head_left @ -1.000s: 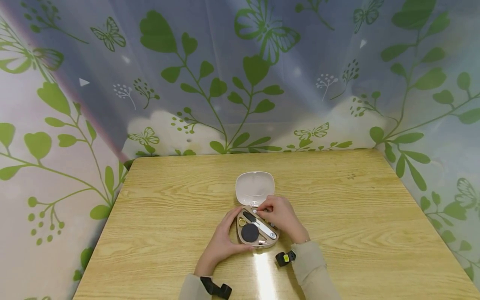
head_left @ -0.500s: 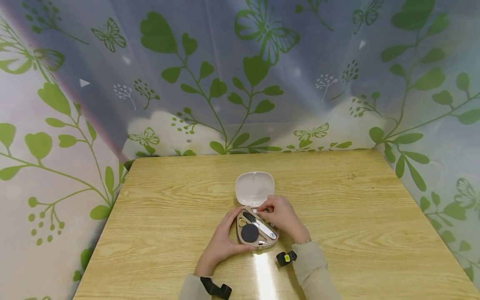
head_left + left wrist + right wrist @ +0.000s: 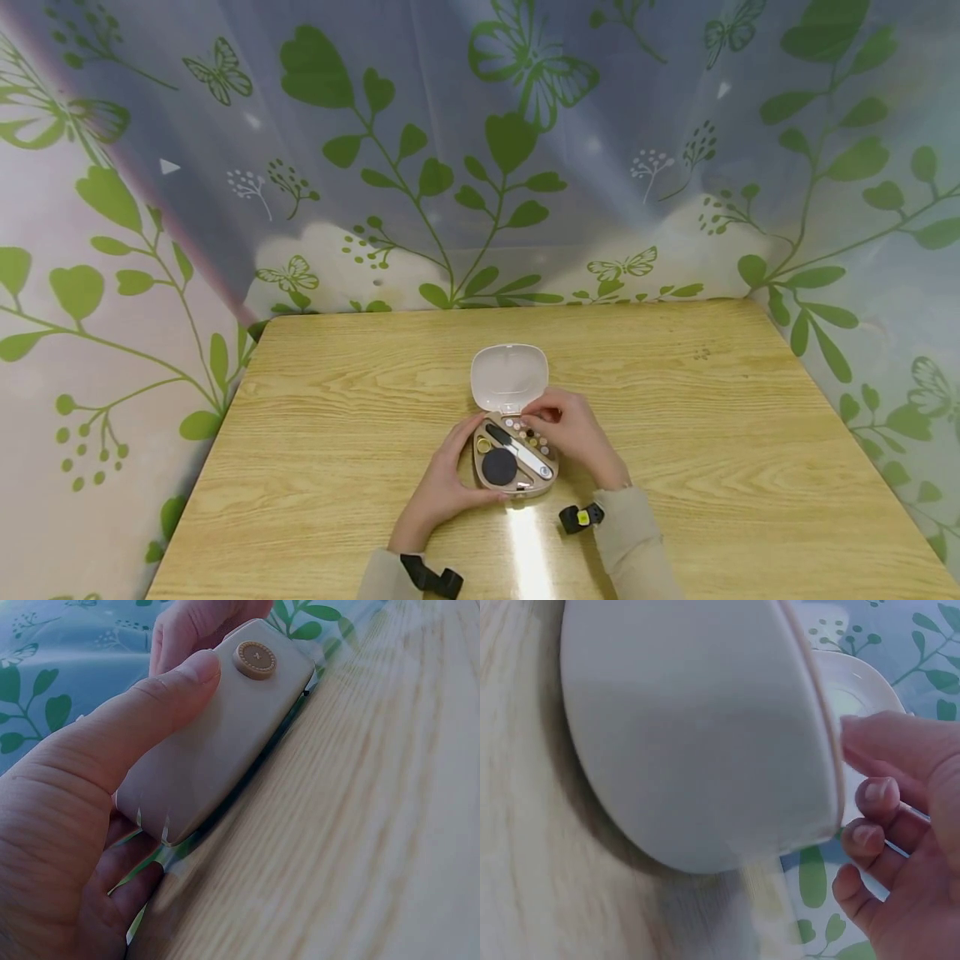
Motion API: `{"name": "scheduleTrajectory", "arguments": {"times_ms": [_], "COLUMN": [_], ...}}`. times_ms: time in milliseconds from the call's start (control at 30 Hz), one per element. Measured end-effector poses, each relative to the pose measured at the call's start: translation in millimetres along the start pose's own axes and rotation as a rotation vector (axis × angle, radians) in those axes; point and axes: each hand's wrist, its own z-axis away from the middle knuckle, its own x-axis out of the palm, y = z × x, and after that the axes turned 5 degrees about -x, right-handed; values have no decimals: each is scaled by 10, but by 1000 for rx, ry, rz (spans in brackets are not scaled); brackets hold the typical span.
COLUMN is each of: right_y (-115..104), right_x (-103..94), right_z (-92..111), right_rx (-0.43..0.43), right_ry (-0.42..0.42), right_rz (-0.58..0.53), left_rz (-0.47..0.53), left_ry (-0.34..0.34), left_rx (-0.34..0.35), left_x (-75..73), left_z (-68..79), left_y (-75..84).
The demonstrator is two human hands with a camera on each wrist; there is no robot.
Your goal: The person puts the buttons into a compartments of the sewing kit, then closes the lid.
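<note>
A light sewing kit [image 3: 480, 477] lies on the table with its lid [image 3: 510, 377] raised at the back. Inside are a black-and-white tool [image 3: 528, 458], a round black disc [image 3: 499, 466], a gold ring-shaped piece [image 3: 484, 445] and several small thread spools [image 3: 533, 442]. My left hand [image 3: 444, 483] grips the kit's left side, thumb at the front beside a brown button-shaped catch [image 3: 256, 658]. My right hand [image 3: 572, 429] hovers over the spool compartment, thumb and index finger close together near its back end; I cannot tell whether they pinch anything. Its other fingers [image 3: 864, 834] are loosely curled.
The wooden table [image 3: 337, 400] stretches out on both sides of the kit. Behind it and to either side hangs a leaf-and-butterfly patterned curtain [image 3: 420, 183]. Black wrist straps [image 3: 431, 575] sit on both wrists.
My right hand has lifted slightly and drawn right and back from the spools, so more of them show. The left hand and the kit have stayed in place.
</note>
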Motion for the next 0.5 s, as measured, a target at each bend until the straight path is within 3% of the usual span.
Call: {"name": "scheduleTrajectory", "arguments": {"times_ms": [300,500], "right_y": [-27,116], "right_x": [-75,-7], "right_z": [104,97], "right_rx": [-11,153], "right_ry": [270,451], "right_rz": [-335,-511], "left_rz": [2,-2], "left_ry": [-15,-12], "left_rx": [-41,-42], "left_x": [-2,2], "left_z": [-1,-1], "left_y": [-2,-3]}}
